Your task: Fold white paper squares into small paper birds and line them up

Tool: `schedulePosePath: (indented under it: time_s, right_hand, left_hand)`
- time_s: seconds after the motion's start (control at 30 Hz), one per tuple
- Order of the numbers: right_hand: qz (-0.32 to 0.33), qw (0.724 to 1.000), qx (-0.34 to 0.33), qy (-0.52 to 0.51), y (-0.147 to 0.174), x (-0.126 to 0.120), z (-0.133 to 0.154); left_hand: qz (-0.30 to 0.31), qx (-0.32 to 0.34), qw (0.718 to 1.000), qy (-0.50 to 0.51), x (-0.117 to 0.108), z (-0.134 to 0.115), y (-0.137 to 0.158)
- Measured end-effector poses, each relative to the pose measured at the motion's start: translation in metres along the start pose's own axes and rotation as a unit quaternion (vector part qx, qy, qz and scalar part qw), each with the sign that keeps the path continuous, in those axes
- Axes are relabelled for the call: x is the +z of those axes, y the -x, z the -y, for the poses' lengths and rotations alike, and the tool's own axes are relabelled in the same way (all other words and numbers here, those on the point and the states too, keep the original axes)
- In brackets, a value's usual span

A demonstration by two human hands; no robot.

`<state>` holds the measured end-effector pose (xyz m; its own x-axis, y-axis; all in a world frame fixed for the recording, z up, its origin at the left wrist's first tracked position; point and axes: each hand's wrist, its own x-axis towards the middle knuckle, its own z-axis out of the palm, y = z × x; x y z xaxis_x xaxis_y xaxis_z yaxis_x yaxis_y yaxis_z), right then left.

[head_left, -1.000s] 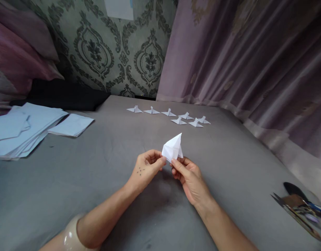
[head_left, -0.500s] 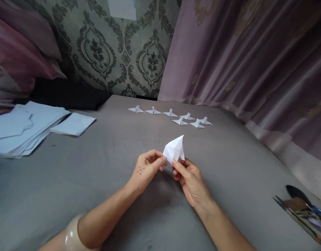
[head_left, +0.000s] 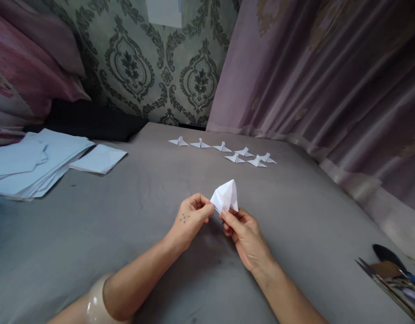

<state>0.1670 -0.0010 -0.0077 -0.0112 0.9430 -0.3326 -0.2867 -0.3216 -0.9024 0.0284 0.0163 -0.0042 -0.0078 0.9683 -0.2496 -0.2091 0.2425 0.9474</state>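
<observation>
A folded piece of white paper [head_left: 225, 196] is held up between my two hands, its pointed tip upward and a flap hanging at its right side. My left hand [head_left: 193, 217] pinches its lower left corner between thumb and fingertips. From below right, my right hand [head_left: 244, 231] grips the bottom edge, thumb in front and fingers behind. Beyond the hands, several small folded paper birds [head_left: 222, 147] stand on the grey cloth surface [head_left: 153, 193] in a loose double row. The fingertips behind the paper are partly hidden.
Large white sheets [head_left: 55, 166] lie stacked at the left, beside a smaller stack of cut paper [head_left: 100, 159]. Dark cloth [head_left: 99, 121] lies behind them. At the lower right is a clutter of tools [head_left: 393, 279], partly blurred. A purple curtain [head_left: 295, 81] borders the right side.
The paper's tip has shifted slightly left and down, and its right flap looks more curved. Both hands keep their hold. The whole view has shifted slightly.
</observation>
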Motion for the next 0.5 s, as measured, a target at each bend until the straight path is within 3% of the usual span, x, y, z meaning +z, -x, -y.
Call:
schedulePosePath:
  time_s: [0.23, 0.5]
  right_hand:
    - [-0.007, 1.0, -0.013, 0.01, -0.0006, -0.0016, 0.0007]
    - [-0.014, 1.0, 0.003, -0.014, -0.0041, -0.0026, 0.003]
  left_hand:
    - [0.06, -0.015, 0.998, 0.017, -0.0054, 0.0035, -0.0022]
    - [0.045, -0.019, 0.999, -0.018, -0.005, 0.0072, -0.0041]
